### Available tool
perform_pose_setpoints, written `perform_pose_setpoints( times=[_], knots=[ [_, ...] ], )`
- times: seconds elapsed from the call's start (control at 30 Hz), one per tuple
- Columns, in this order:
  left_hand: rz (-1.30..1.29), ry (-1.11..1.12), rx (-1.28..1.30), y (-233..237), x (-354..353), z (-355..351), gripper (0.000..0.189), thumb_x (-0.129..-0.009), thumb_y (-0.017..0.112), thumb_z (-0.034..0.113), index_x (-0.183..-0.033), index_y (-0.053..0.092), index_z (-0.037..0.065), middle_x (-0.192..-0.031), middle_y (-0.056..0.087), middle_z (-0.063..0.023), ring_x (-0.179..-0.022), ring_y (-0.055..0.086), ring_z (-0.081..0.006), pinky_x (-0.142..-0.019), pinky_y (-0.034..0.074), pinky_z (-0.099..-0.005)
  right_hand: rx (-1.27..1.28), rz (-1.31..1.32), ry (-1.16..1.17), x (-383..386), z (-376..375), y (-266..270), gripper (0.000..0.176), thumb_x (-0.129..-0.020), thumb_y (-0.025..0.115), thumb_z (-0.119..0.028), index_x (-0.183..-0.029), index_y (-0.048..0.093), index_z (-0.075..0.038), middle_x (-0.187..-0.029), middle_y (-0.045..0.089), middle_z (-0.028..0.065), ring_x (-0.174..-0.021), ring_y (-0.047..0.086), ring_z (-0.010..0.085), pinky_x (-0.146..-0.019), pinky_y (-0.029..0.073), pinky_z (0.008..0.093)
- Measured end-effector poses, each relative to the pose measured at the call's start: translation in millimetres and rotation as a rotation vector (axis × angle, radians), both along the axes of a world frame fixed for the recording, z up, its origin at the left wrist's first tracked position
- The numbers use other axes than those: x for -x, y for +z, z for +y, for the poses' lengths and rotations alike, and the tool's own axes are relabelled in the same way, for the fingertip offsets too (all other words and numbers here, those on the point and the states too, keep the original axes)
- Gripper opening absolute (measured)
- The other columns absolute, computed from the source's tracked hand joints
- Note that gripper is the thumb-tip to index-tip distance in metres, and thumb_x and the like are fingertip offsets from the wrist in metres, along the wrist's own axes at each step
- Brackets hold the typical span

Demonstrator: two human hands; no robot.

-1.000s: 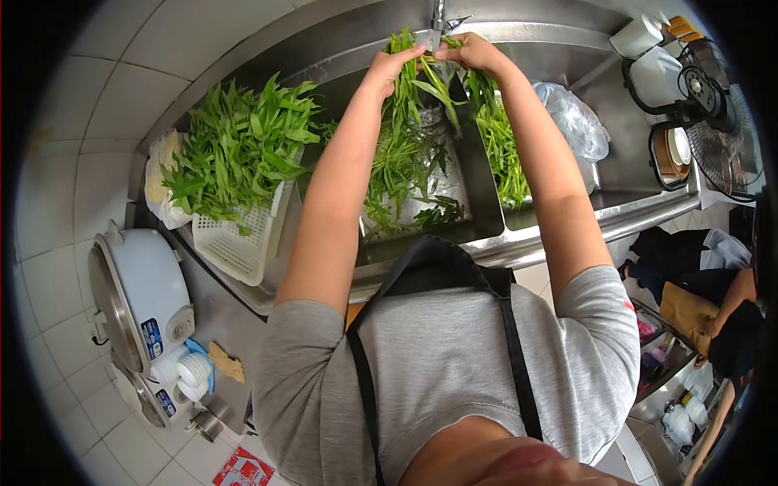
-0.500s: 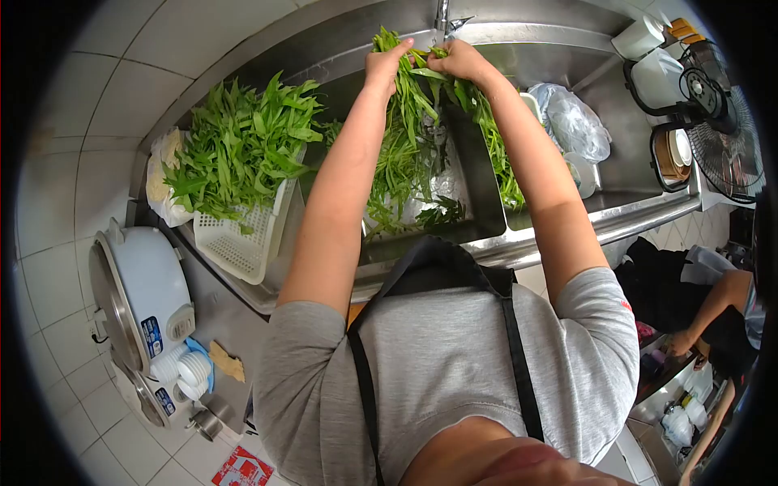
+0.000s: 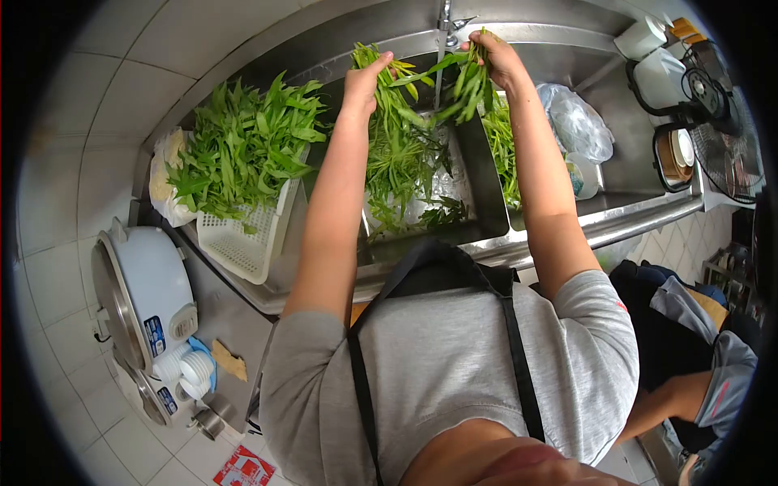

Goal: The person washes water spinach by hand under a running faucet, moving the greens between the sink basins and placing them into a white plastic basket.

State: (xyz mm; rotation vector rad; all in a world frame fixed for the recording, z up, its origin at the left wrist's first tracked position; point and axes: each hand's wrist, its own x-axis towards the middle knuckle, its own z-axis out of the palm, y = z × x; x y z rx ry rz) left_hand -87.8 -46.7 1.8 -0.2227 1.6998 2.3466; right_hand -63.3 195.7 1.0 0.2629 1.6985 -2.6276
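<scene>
Over the sink, my left hand (image 3: 364, 82) is closed around a bunch of long-stemmed leafy greens (image 3: 393, 109) that look like water spinach. My right hand (image 3: 500, 60) grips a smaller bunch (image 3: 468, 91) by its stems, leaves hanging down. Some leaves stretch between the two bunches. Behind them a thin stream runs from the tap (image 3: 444, 23). More greens (image 3: 397, 174) lie in the wet sink basin (image 3: 486, 223) under my hands. Further greens (image 3: 504, 154) show in the compartment to the right, partly behind my right forearm.
Left of the basin, a large heap of greens (image 3: 247, 146) rests on a white perforated basket (image 3: 235, 243). A plastic bag (image 3: 577, 121) and a clear container (image 3: 583, 176) sit at right. A fan (image 3: 721, 121) stands beyond. Rice cookers (image 3: 150, 283) are at left. Another person (image 3: 681, 356) bends at lower right.
My hands have moved apart, left hand leftward and down, right hand rightward, each with part of the greens. The other person at lower right has shifted position.
</scene>
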Motion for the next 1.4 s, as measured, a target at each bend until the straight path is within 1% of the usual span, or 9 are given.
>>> perform_pose_setpoints(
  times=[0.13, 0.27, 0.6, 0.8, 0.93, 1.03, 1.13, 1.27, 1.4],
  knots=[
    [0.116, -0.206, 0.095, 12.4, -18.2, 28.3, 0.036, -0.067, 0.073, 0.019, -0.094, 0.06, -0.003, -0.091, 0.061, -0.0079, -0.083, 0.056, -0.0148, -0.073, 0.043, -0.0276, -0.695, -0.002, 0.24, -32.0, -4.8, 34.6, 0.036, -0.075, 0.06, -0.038, -0.094, 0.062, -0.008, -0.079, 0.059, 0.0018, -0.072, 0.052, 0.0101, -0.063, 0.042, 0.0243],
    [0.041, -0.387, 0.054, 24.5, -35.1, 77.3, 0.039, -0.073, 0.069, 0.02, -0.105, 0.056, 0.001, -0.101, 0.058, -0.0085, -0.086, 0.056, -0.017, -0.071, 0.046, -0.0303, -1.214, 0.09, 0.292, -43.6, -6.7, 33.6, 0.049, -0.065, 0.066, -0.043, -0.087, 0.062, 0.001, -0.079, 0.062, 0.0173, -0.07, 0.058, 0.0284, -0.065, 0.047, 0.0364],
    [-0.18, -0.649, 0.119, -26.9, 3.4, 85.3, 0.04, -0.08, 0.062, 0.025, -0.111, 0.053, 0.003, -0.11, 0.055, -0.0091, -0.095, 0.055, -0.0207, -0.072, 0.044, -0.0285, -1.081, -0.14, 0.021, -96.3, 88.2, 52.8, 0.034, -0.061, 0.071, -0.027, -0.085, 0.065, -0.003, -0.077, 0.063, 0.0148, -0.073, 0.06, 0.0281, -0.067, 0.046, 0.0364],
    [-0.301, -0.801, 0.498, -37.4, 7.4, 60.4, 0.025, -0.078, 0.061, 0.016, -0.093, 0.056, -0.004, -0.076, 0.06, -0.0104, -0.068, 0.061, -0.0187, -0.059, 0.049, -0.029, -1.515, -0.329, 0.444, -60.6, 88.1, -11.8, 0.027, -0.06, 0.067, -0.018, -0.08, 0.065, 0.001, -0.08, 0.063, 0.0165, -0.075, 0.06, 0.0293, -0.067, 0.047, 0.0374],
    [-0.252, -0.833, 0.735, -31.5, 4.5, 43.6, 0.023, -0.076, 0.061, 0.015, -0.086, 0.056, -0.005, -0.075, 0.061, -0.0129, -0.062, 0.059, -0.0156, -0.054, 0.048, -0.0285, -1.461, -0.076, 0.332, -34.7, 41.3, 3.7, 0.021, -0.065, 0.054, -0.014, -0.075, 0.064, 0.001, -0.076, 0.062, 0.0193, -0.069, 0.06, 0.0307, -0.062, 0.046, 0.0404],
    [-0.217, -0.78, 0.872, -14.6, 2.2, 36.6, 0.028, -0.076, 0.063, 0.019, -0.092, 0.057, -0.003, -0.075, 0.062, -0.0083, -0.061, 0.058, -0.013, -0.069, 0.047, -0.0333, -1.329, -0.031, 0.365, -15.2, -15.0, 12.8, 0.023, -0.068, 0.06, -0.022, -0.076, 0.065, -0.001, -0.075, 0.063, 0.0155, -0.07, 0.06, 0.0262, -0.063, 0.046, 0.0369],
    [-0.204, -0.647, 0.973, 0.3, 1.8, 21.6, 0.031, -0.076, 0.064, 0.023, -0.093, 0.057, -0.002, -0.076, 0.062, -0.0077, -0.062, 0.056, -0.0117, -0.079, 0.044, -0.0358, -0.683, -0.077, 0.566, 13.1, -51.3, -12.6, 0.015, -0.076, 0.06, -0.017, -0.081, 0.067, -0.005, -0.074, 0.065, 0.0033, -0.071, 0.06, 0.0139, -0.067, 0.046, 0.0291],
    [-0.16, -0.374, 0.576, -21.7, 31.3, -24.2, 0.033, -0.072, 0.069, 0.015, -0.099, 0.056, 0.0, -0.083, 0.056, -0.0064, -0.074, 0.053, -0.0127, -0.057, 0.045, -0.0243, -0.443, -0.147, 0.283, 17.7, -66.5, -25.7, 0.017, -0.08, 0.054, -0.015, -0.089, 0.065, -0.006, -0.079, 0.066, 0.0019, -0.073, 0.06, 0.0126, -0.071, 0.046, 0.0285],
    [-0.121, -0.219, 0.284, -26.6, 33.1, -41.5, 0.054, -0.069, 0.072, 0.015, -0.112, 0.046, -0.006, -0.105, 0.054, -0.0129, -0.094, 0.054, -0.0208, -0.075, 0.049, -0.0292, -0.247, -0.009, 0.306, 36.8, -58.2, -36.1, 0.027, -0.086, 0.047, -0.028, -0.102, 0.062, -0.012, -0.098, 0.063, 0.0021, -0.101, 0.049, 0.0151, -0.083, 0.04, 0.0317]
  ],
)
